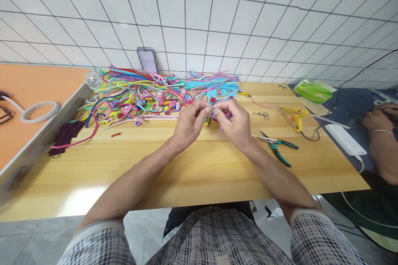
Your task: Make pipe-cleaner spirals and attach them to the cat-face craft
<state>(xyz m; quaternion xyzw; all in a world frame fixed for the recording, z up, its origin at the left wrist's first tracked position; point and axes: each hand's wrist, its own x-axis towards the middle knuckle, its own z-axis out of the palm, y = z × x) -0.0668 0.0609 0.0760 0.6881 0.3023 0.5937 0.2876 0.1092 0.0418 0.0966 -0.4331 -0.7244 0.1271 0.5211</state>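
Purple fuzzy stick (220, 133) is over the middle of the counter (186, 178), whose wood runs wide to the near edge. A bright pile (133, 98) sits far left. Left hand (191, 121) and right hand (234, 124) pinch the thin stick, its end hanging down.

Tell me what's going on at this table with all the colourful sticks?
A person is working with bare hands. The left hand and right hand meet at their fingertips, pinching a thin purple strip whose loose end hangs down. A messy pile of colourful sticks lies on the table, mostly over to the left. Pliers, scissors and a yellow glue gun lie to the right, not being held.
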